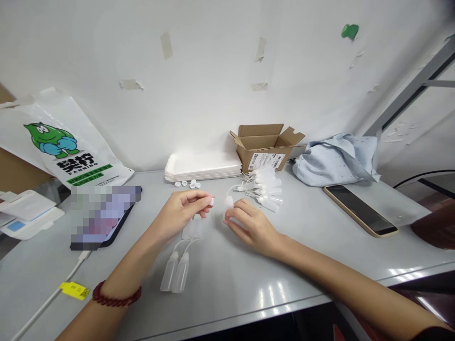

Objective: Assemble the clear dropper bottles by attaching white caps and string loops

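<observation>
My left hand pinches a small white cap between thumb and fingertips. Across a short gap, my right hand grips a small translucent squeeze bottle with a thin tube curving up from it; the fingers hide part of it. Two similar bottles with tubes lie side by side on the table, nearer to me. Another clear bottle shows partly beneath my left hand. A pile of several bottles with tubes lies beyond my right hand. Several loose white caps sit behind my left hand.
White trays are stacked against the wall, beside an open cardboard box. To the right are a light blue cloth bundle and a phone. At left lie a lit phone, its cable and a white printed bag.
</observation>
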`<state>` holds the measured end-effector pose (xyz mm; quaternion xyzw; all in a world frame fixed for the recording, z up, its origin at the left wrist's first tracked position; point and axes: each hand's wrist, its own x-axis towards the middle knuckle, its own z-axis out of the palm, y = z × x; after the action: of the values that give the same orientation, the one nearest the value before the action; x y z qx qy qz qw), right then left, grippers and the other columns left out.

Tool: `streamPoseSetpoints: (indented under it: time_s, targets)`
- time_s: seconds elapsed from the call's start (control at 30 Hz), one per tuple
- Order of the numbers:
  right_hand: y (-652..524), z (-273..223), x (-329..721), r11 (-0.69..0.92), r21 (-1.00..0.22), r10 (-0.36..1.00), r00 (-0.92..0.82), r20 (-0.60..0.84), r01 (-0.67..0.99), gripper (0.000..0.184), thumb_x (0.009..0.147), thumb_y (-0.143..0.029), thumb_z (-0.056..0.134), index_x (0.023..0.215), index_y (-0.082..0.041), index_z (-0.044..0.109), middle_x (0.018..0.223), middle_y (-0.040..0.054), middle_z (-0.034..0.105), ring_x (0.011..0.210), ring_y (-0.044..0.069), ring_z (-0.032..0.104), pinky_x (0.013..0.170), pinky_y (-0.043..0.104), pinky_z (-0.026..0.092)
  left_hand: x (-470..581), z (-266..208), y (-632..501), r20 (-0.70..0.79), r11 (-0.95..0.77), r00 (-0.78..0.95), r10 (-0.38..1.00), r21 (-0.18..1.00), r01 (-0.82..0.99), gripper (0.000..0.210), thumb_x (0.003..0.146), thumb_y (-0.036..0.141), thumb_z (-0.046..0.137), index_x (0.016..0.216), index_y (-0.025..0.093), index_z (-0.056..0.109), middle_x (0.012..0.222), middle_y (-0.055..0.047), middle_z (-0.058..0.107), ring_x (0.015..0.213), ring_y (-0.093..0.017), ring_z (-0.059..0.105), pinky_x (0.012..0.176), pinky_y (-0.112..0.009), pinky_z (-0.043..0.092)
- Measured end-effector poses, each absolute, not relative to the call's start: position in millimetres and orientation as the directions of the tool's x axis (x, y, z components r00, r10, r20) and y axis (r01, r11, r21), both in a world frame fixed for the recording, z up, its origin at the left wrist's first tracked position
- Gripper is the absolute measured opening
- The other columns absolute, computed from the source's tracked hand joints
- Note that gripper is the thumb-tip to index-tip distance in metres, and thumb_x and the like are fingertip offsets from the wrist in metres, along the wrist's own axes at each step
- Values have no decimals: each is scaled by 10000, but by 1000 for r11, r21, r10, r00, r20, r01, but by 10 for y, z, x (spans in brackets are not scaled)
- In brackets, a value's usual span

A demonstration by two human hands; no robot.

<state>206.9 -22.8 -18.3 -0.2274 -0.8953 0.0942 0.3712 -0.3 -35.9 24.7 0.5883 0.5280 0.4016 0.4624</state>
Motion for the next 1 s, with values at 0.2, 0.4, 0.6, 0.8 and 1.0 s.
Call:
streamPoseSetpoints:
  time_s: [0.2,0.4,0.6,0.8,1.0]
  targets:
    - [-257,-140,2075,787,-590,546,-649,530,179,156,797,-72,446,861,-199,510,847,46,588,817,169,517,744,308,457,-7,243,-354,30,-80,167,986,950,301,308,757,408,657,975,201,726,825,-44,716,732,-187,647,753,-339,529]
    - [-286,-73,2083,443,-891,734,-612,294,102,116,802,-97,460,831,-198,507,848,14,593,818,144,568,754,299,453,-21,287,-378,52,-112,198,979,947,302,266,771,376,657,981,228,728,928,-36,720,766,-176,647,757,-311,535]
    - [-245,-12,2102,178,-983,797,-579,173,-48,78,873,-266,501,842,-195,486,808,6,570,871,171,628,765,322,452,-37,253,-366,74,-124,181,981,950,287,275,767,389,666,979,224,726,955,-45,715,789,-187,649,751,-313,535]
    - [-218,42,2114,112,-992,823,-553,126,-58,108,872,-284,495,815,-205,449,781,9,613,738,137,569,714,308,427,-29,244,-364,89,-128,154,984,955,269,277,769,397,657,972,220,724,955,-48,713,785,-186,646,762,-320,533]
    - [-211,44,2125,63,-997,820,-567,75,-41,69,867,-251,460,825,-207,427,698,-24,577,668,122,498,712,300,381,24,253,-370,68,-119,180,981,950,289,223,759,383,666,902,220,717,881,-36,702,791,-186,638,734,-300,521]
